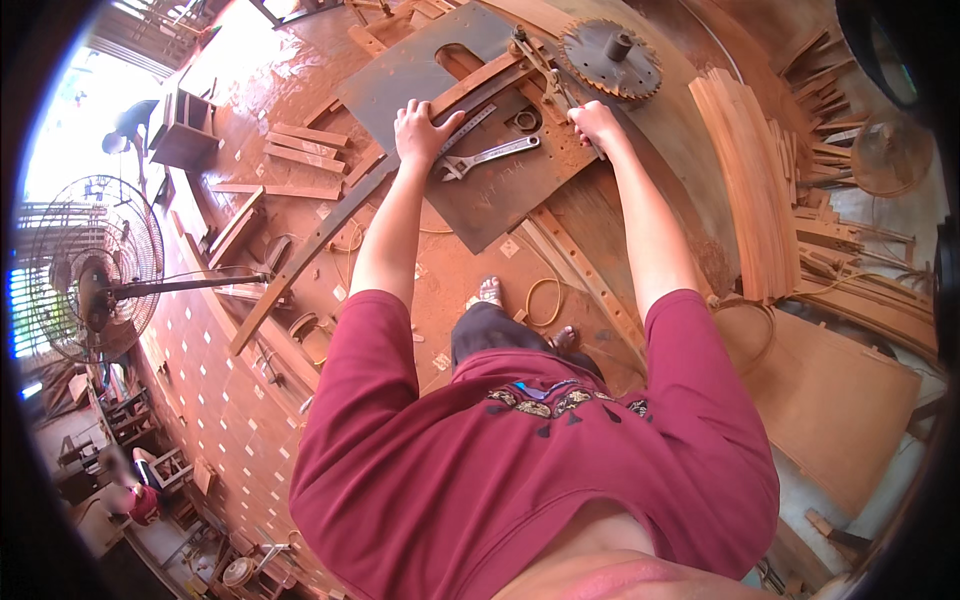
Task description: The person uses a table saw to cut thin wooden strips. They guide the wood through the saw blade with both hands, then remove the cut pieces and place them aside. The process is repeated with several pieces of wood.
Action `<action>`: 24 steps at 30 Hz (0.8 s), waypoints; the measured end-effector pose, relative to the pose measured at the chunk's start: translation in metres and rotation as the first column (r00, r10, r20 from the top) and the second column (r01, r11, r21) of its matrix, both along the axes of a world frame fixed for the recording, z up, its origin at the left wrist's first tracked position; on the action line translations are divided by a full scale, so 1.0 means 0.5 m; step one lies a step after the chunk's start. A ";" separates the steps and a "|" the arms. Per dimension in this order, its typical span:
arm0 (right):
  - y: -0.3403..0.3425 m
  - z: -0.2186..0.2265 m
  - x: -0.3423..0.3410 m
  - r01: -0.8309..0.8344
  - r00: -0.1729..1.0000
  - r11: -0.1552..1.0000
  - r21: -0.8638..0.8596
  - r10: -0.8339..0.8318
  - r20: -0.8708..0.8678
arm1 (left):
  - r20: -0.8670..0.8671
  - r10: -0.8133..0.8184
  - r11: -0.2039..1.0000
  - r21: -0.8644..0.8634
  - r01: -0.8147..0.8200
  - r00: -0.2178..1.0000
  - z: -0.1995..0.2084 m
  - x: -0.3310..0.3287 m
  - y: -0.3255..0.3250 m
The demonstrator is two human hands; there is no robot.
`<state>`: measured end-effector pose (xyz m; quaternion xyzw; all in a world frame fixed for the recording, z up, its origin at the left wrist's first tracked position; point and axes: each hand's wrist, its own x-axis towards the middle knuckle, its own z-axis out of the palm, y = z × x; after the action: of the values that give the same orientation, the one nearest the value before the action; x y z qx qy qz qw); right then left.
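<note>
Wooden bar [482, 86] lies under our left grip [418, 133], which rests open with thumb spread; our right grip [594, 123] is wrapped around the handle of a metal tool [551, 84]. If that handle slips, the bar could skew, or our right knuckles could strike the toothed blade [598, 66] just ahead of that grip.

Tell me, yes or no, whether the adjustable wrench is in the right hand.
No: the adjustable wrench lies on the dark tabletop, apart from the right hand.
</note>
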<state>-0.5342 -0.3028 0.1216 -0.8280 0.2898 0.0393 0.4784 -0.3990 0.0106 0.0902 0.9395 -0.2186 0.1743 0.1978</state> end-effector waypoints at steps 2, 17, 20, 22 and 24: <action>0.008 0.037 -0.018 0.005 1.000 1.000 0.016 -0.005 0.008 | -0.006 -0.004 1.000 -0.010 0.004 1.000 0.020 -0.014 0.007; -0.014 0.037 0.014 -0.008 0.994 0.999 -0.037 0.003 -0.110 | -0.033 -0.006 0.998 -0.062 0.004 0.999 0.028 -0.023 0.003; -0.010 0.043 0.015 0.024 0.990 1.000 -0.002 -0.024 -0.139 | -0.065 -0.002 0.998 -0.069 -0.002 0.998 0.033 -0.025 0.000; -0.007 0.044 0.024 0.030 0.984 0.999 -0.019 -0.033 -0.173 | -0.120 0.011 0.998 -0.063 -0.019 0.993 0.037 -0.026 0.002; -0.001 0.051 0.030 0.060 0.978 0.998 0.002 -0.058 -0.199 | -0.119 0.020 0.999 -0.039 -0.024 0.993 0.037 -0.024 0.002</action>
<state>-0.5189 -0.3031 0.1472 -0.8091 0.3603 0.1086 0.4513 -0.4112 0.0113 0.1088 0.9464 -0.1925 0.1247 0.2276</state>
